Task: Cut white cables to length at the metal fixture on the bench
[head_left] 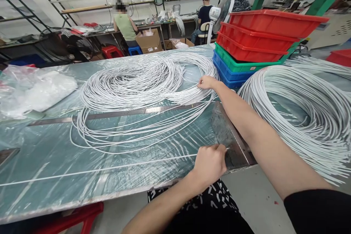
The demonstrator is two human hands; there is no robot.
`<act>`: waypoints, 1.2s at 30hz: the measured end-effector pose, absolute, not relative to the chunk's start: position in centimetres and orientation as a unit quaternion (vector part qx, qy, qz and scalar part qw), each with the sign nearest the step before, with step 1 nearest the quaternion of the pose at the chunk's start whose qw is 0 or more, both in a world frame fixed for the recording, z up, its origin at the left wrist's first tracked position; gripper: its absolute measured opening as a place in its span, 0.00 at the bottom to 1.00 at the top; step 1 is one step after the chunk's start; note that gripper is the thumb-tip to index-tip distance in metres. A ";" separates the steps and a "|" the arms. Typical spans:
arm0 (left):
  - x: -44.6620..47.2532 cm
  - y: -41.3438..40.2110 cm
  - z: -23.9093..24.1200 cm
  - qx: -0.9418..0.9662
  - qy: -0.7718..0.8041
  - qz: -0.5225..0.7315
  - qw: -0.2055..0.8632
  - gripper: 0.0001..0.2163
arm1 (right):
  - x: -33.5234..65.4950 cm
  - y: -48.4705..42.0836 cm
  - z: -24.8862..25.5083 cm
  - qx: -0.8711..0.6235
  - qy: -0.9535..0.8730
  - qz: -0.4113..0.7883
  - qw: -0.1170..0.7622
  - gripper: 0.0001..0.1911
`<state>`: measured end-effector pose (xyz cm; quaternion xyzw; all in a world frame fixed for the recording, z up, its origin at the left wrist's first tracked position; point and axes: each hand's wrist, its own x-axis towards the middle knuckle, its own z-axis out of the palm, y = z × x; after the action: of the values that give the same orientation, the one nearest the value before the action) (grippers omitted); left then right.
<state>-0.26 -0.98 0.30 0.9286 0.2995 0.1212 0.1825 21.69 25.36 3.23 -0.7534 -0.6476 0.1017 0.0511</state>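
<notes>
A worker's left hand (210,162) is clenched on the end of a single white wire (109,168) – the strand runs flat along the near edge of the film-covered table (49,153), beside a metal plate (233,146). The right hand (207,82) reaches to the big wire coil (137,80) mid-table, fingertips on its strands – whether they pinch one cannot be told. A steel ruler (131,112) crosses the coil; stacked bins (252,47) and a second coil (301,117) lie to the right.
</notes>
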 end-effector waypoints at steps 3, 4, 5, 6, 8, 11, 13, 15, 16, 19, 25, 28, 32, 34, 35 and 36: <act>-0.2 -1.0 0.3 0.929 0.301 0.115 0.183 0.11 | 21.6 25.3 3.3 -0.754 -0.647 0.103 0.050 0.16; -0.2 -1.0 0.3 0.929 0.302 0.113 0.182 0.11 | 21.6 25.2 3.4 -0.755 -0.646 0.103 0.049 0.15; -0.2 -1.0 0.4 0.929 0.303 0.113 0.181 0.11 | 21.5 25.1 3.4 -0.756 -0.645 0.102 0.048 0.15; -0.2 -1.0 0.4 0.929 0.304 0.114 0.180 0.11 | 21.4 25.1 3.5 -0.757 -0.643 0.102 0.049 0.15; -0.3 -1.0 0.4 0.928 0.304 0.115 0.182 0.10 | 21.3 25.0 3.5 -0.758 -0.642 0.103 0.051 0.15; -0.3 -1.0 0.5 0.926 0.306 0.114 0.188 0.10 | 21.2 24.9 3.6 -0.757 -0.643 0.104 0.051 0.15; -0.3 -1.0 0.4 0.926 0.306 0.112 0.191 0.10 | 21.2 24.9 3.5 -0.757 -0.643 0.102 0.052 0.15; -0.3 -1.0 0.4 0.925 0.307 0.111 0.194 0.10 | 21.3 25.0 3.5 -0.757 -0.643 0.100 0.052 0.15; -0.3 -1.0 0.3 0.925 0.307 0.110 0.195 0.10 | 21.3 25.0 3.4 -0.757 -0.644 0.099 0.052 0.15; -0.2 -1.0 0.2 0.924 0.309 0.109 0.199 0.11 | 21.4 25.0 3.4 -0.755 -0.647 0.098 0.050 0.15; -0.3 -0.9 0.0 0.922 0.308 0.117 0.203 0.10 | 21.3 25.1 3.4 -0.755 -0.646 0.096 0.054 0.15; -0.5 -0.6 0.0 0.920 0.298 0.122 0.223 0.11 | 21.4 25.0 3.3 -0.753 -0.648 0.102 0.052 0.15; -1.1 0.1 0.6 0.909 0.262 0.153 0.285 0.13 | 21.6 24.7 3.5 -0.744 -0.658 0.096 0.063 0.14; -1.5 0.3 1.2 0.896 0.250 0.181 0.319 0.14 | 21.4 24.5 4.2 -0.734 -0.670 0.067 0.095 0.14; -1.9 0.4 1.5 0.888 0.251 0.197 0.333 0.15 | 21.0 24.4 4.7 -0.725 -0.676 0.048 0.121 0.14; -2.3 0.5 1.8 0.878 0.256 0.213 0.344 0.14 | 20.5 24.3 5.3 -0.715 -0.682 0.029 0.151 0.13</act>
<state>-2.27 0.46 1.82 0.8777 0.2564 0.2126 0.3445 20.46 24.34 5.34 -0.7148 -0.6821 0.0294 0.1513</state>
